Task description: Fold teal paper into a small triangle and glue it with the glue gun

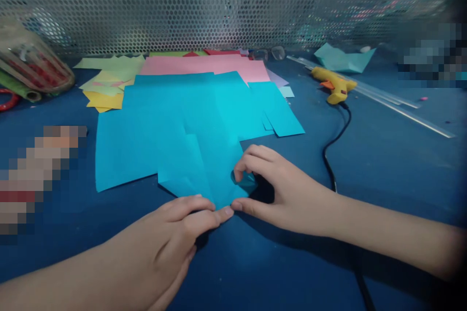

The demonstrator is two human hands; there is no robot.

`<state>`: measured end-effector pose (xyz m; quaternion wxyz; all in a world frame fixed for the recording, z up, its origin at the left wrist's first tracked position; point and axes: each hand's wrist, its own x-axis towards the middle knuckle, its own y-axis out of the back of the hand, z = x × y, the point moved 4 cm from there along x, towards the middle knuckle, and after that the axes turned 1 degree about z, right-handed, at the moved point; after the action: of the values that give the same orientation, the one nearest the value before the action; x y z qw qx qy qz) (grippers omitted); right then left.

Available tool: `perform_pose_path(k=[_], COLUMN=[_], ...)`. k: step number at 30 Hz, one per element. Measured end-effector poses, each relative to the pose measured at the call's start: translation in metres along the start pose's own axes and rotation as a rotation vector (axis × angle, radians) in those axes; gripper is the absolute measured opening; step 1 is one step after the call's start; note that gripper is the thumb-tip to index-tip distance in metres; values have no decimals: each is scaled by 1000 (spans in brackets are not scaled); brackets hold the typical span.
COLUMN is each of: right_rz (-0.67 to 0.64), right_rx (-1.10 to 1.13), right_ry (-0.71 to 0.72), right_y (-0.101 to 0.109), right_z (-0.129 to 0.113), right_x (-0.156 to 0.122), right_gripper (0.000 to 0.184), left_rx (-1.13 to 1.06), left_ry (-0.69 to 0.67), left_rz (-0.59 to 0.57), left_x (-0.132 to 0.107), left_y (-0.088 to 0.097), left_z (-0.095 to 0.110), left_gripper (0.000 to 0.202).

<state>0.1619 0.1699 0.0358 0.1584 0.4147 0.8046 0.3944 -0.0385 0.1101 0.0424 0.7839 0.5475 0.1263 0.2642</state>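
Note:
A bright blue sheet of paper (209,165) with crease lines and folded corners lies in front of me, its far part over larger blue sheets (142,126). My left hand (182,228) grips its near edge, with the index finger laid along it and the thumb mostly hidden below. My right hand (270,184) is curled around the right near corner. Its thumb meets the edge beside my left fingertip, and its bent fingers rest on a folded flap. The two hands almost touch at the tip of the paper.
Behind are pink paper (204,65) and yellow-green scraps (113,73). A yellow glue gun (333,83) with a black cord (326,155), clear glue sticks (408,112) and a folded teal paper boat (345,58) lie right. A jar (40,58) stands left, before a perforated metal panel (204,5).

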Motion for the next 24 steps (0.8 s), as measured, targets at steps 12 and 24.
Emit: perform_pose_path(k=[12,24], right_rz=[-123,-159], right_rx=[95,90], right_ry=[-23,75], right_y=[3,14], right_z=[3,13], right_x=[3,1], right_gripper=[7,23], left_rx=[203,249], left_ry=[-208,-340], left_rz=[-55,-92], left_x=[4,5], left_y=[6,4], left_z=[6,9], left_gripper=[42,39])
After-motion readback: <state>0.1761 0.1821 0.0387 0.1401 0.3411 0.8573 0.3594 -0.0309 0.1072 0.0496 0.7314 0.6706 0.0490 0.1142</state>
